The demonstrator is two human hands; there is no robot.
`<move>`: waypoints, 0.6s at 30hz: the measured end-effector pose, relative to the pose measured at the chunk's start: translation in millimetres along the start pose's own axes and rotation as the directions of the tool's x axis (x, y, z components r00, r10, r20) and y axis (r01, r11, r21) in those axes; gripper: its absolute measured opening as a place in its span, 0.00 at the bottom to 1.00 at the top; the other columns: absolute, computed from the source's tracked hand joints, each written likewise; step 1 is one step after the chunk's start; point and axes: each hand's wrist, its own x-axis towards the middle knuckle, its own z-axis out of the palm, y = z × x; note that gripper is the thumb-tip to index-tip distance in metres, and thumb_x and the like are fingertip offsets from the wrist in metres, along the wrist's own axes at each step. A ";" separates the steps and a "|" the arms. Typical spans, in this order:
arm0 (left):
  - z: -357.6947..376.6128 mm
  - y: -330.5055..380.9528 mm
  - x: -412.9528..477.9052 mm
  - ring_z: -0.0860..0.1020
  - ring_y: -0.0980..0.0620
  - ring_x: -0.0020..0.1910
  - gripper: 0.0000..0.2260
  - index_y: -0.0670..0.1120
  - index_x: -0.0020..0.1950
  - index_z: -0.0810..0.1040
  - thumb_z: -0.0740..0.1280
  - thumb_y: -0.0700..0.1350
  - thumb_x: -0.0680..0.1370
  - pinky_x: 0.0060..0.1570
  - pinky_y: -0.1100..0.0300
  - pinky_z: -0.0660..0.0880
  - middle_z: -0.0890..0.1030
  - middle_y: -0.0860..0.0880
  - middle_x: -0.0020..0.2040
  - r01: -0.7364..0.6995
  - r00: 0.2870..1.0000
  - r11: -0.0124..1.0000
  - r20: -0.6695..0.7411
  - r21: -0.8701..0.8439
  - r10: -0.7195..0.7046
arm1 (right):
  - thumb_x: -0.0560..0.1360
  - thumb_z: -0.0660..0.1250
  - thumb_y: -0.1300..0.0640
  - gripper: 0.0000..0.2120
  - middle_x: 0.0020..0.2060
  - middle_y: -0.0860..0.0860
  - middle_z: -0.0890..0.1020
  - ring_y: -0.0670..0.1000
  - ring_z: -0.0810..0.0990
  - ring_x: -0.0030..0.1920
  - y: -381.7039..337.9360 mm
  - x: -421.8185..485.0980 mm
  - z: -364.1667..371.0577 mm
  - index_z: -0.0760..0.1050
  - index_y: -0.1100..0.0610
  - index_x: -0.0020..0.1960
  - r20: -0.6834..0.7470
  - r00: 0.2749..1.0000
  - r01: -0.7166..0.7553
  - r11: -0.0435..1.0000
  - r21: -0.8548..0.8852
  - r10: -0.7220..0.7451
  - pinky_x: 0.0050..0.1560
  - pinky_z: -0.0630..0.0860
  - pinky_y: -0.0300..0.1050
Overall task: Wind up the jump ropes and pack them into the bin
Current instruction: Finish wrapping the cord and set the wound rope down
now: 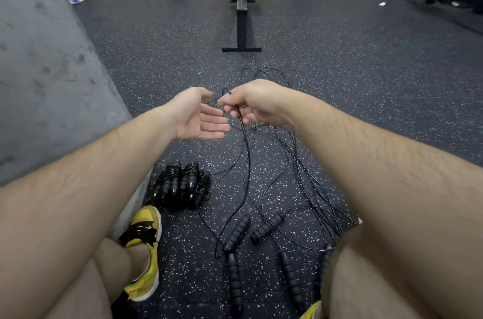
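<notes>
While your right grip (249, 105) pinches the cord (247, 151) and your left grip (202, 120) lies open beside it, lay even loops across that palm, handles (236, 235) trailing free.

Bare, hairy forearms (91, 174) end in a bare left grip (201, 120) and right grip (254, 105). The left shoe (150, 258) is low and yellow, with black laces and a pale sole; a black sock (118, 304) shows at its heel. Far right of it, a sliver of yellow right shoe (312, 311).
</notes>
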 end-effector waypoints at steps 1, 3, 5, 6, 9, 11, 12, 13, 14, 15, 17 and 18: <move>1.8 -1.5 4.8 0.85 0.41 0.48 0.23 0.35 0.62 0.73 0.56 0.55 0.84 0.49 0.46 0.81 0.84 0.38 0.51 0.000 1.000 1.000 0.003 -0.019 0.000 | 0.81 0.65 0.60 0.08 0.40 0.51 0.81 0.45 0.77 0.36 -1.5 -5.6 -1.5 0.79 0.63 0.56 0.122 0.992 -0.008 0.999 -0.043 0.013 0.33 0.73 0.37; 6.6 -4.8 12.0 0.82 0.46 0.40 0.20 0.37 0.58 0.73 0.58 0.55 0.85 0.40 0.52 0.81 0.82 0.42 0.45 -0.013 1.000 0.999 -0.021 -0.031 0.012 | 0.81 0.65 0.60 0.11 0.46 0.53 0.82 0.47 0.79 0.42 -3.5 -15.7 -3.5 0.78 0.65 0.59 0.345 0.934 -0.044 0.987 -0.157 0.097 0.39 0.76 0.38; 11.6 -8.1 16.6 0.79 0.52 0.34 0.11 0.41 0.52 0.76 0.60 0.47 0.85 0.35 0.59 0.78 0.80 0.47 0.41 -0.035 0.998 0.999 -0.053 -0.002 0.035 | 0.80 0.65 0.60 0.15 0.55 0.57 0.82 0.50 0.82 0.49 -0.7 -20.9 -6.1 0.75 0.66 0.64 0.468 0.857 -0.115 0.965 -0.235 0.216 0.46 0.79 0.40; 12.4 -9.7 16.9 0.79 0.55 0.33 0.09 0.43 0.50 0.77 0.59 0.43 0.85 0.34 0.61 0.76 0.79 0.50 0.38 -0.045 0.997 0.999 -0.062 0.028 0.046 | 0.80 0.65 0.60 0.16 0.57 0.58 0.83 0.52 0.83 0.52 2.1 -21.6 -7.5 0.75 0.66 0.65 0.475 0.836 -0.169 0.953 -0.250 0.273 0.49 0.80 0.42; 7.5 -11.6 10.5 0.79 0.55 0.37 0.08 0.43 0.55 0.80 0.60 0.39 0.84 0.39 0.60 0.74 0.81 0.51 0.38 -0.041 0.999 0.987 0.026 0.157 0.038 | 0.83 0.60 0.59 0.16 0.56 0.61 0.84 0.57 0.84 0.55 11.3 -16.0 -13.0 0.74 0.68 0.64 0.274 0.901 -0.290 0.937 -0.195 0.336 0.53 0.81 0.48; 5.1 -12.1 -1.4 0.80 0.54 0.41 0.10 0.43 0.61 0.80 0.64 0.40 0.82 0.43 0.59 0.76 0.83 0.51 0.43 -0.051 0.978 0.949 0.207 0.312 -0.015 | 0.85 0.56 0.51 0.21 0.52 0.61 0.85 0.57 0.85 0.50 17.8 -6.5 -17.7 0.74 0.68 0.62 0.087 0.944 -0.309 0.946 -0.098 0.318 0.50 0.80 0.48; 5.9 -13.3 -6.8 0.81 0.54 0.43 0.11 0.44 0.62 0.80 0.66 0.41 0.80 0.45 0.58 0.77 0.83 0.50 0.46 -0.065 0.956 0.926 0.290 0.373 -0.050 | 0.84 0.56 0.47 0.24 0.51 0.60 0.84 0.56 0.84 0.47 20.1 -2.2 -19.0 0.74 0.68 0.62 0.031 0.947 -0.317 0.946 -0.063 0.319 0.48 0.80 0.47; 9.4 -15.9 -11.7 0.82 0.53 0.45 0.12 0.44 0.62 0.80 0.67 0.41 0.79 0.47 0.57 0.78 0.84 0.49 0.47 -0.079 0.932 0.910 0.355 0.407 -0.078 | 0.84 0.57 0.44 0.26 0.48 0.59 0.83 0.54 0.82 0.44 22.1 1.3 -18.9 0.73 0.68 0.61 0.013 0.943 -0.330 0.942 -0.059 0.332 0.46 0.79 0.46; 14.5 -20.1 -15.9 0.82 0.52 0.47 0.12 0.44 0.61 0.81 0.67 0.40 0.79 0.49 0.57 0.78 0.84 0.49 0.49 -0.088 0.909 0.904 0.404 0.419 -0.099 | 0.83 0.58 0.44 0.25 0.45 0.56 0.82 0.52 0.80 0.42 24.0 3.7 -17.0 0.74 0.67 0.60 0.025 0.933 -0.355 0.931 -0.080 0.358 0.44 0.78 0.44; 19.8 -25.3 -18.4 0.82 0.51 0.48 0.12 0.45 0.61 0.81 0.67 0.40 0.79 0.50 0.56 0.78 0.85 0.48 0.50 -0.089 0.890 0.902 0.440 0.423 -0.118 | 0.83 0.60 0.46 0.21 0.40 0.53 0.80 0.49 0.77 0.38 26.4 5.7 -13.6 0.75 0.66 0.57 0.042 0.918 -0.388 0.915 -0.112 0.395 0.42 0.76 0.40; 27.9 -37.1 -20.3 0.83 0.49 0.51 0.12 0.44 0.64 0.80 0.67 0.39 0.80 0.52 0.56 0.78 0.85 0.46 0.53 -0.076 0.863 0.883 0.474 0.463 -0.174 | 0.84 0.58 0.50 0.16 0.31 0.48 0.75 0.44 0.69 0.31 31.9 9.4 -7.4 0.76 0.61 0.49 0.043 0.888 -0.451 0.885 -0.117 0.458 0.37 0.68 0.35; 29.3 -43.0 -19.3 0.83 0.48 0.54 0.13 0.43 0.65 0.79 0.66 0.39 0.81 0.53 0.56 0.79 0.85 0.44 0.56 -0.062 0.854 0.870 0.477 0.488 -0.206 | 0.86 0.55 0.52 0.17 0.29 0.47 0.74 0.43 0.67 0.29 34.1 10.7 -6.1 0.75 0.59 0.46 0.025 0.887 -0.456 0.884 -0.101 0.461 0.34 0.65 0.34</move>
